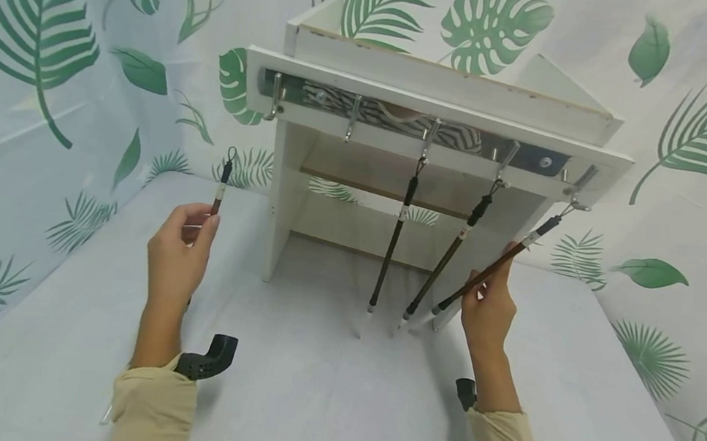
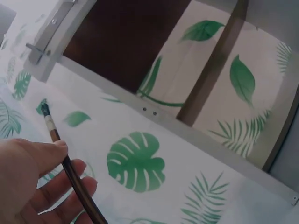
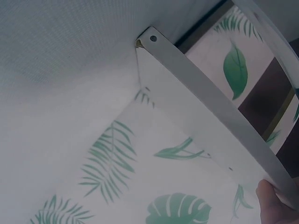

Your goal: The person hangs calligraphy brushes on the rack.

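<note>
On the left of the head view, my left hand [image 1: 180,251] pinches a calligraphy brush [image 1: 220,193] by its brown shaft, loop end up. In the left wrist view the same brush [image 2: 77,182] slants between thumb and fingers. My right hand [image 1: 490,307] holds the shaft of the rightmost hanging calligraphy brush [image 1: 486,272], whose loop is on the rightmost hook [image 1: 583,186]. Two more calligraphy brushes, one in the middle [image 1: 392,247] and one right of it [image 1: 448,258], hang by loops from neighbouring hooks. The right wrist view shows only a fingertip [image 3: 270,198], not the brush.
A white shelf unit [image 1: 283,197] carries the hook rail [image 1: 503,132] across its front. Two hooks at the left, the outer hook [image 1: 275,97] and the inner hook [image 1: 353,119], bear nothing. A white cloth [image 1: 306,391] lies below; leaf-patterned sheeting [image 1: 688,85] surrounds the unit.
</note>
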Available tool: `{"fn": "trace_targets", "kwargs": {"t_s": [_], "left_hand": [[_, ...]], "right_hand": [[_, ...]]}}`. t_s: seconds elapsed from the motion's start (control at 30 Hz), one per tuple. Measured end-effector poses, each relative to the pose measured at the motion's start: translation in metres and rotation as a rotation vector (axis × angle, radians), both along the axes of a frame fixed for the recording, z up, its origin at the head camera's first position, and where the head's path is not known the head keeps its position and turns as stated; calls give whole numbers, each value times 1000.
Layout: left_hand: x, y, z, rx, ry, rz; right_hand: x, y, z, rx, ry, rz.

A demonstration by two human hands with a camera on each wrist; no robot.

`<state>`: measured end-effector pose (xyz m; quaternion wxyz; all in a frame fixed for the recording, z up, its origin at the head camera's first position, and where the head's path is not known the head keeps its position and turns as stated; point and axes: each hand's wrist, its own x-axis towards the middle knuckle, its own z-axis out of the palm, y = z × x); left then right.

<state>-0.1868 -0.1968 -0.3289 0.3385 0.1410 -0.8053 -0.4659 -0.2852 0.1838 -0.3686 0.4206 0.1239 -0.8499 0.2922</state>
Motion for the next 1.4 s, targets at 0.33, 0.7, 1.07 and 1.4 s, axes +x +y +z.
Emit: {"fn": "trace_targets", "kwargs": {"t_s": [0.33,0.7,1.07,1.4], "left_hand": [[4,20,14,-4,234,-37],[7,35,23,15,365,-29],[3,45,29,76,404,-31],[4,46,31,115,378,-24]], "right_hand": [[0,0,1,-7,-13,-1],[-1,0,-1,-9,-11,0],[0,-2,1,-10,-12,-7],[0,-2,0,-9,-23,-19]]}}
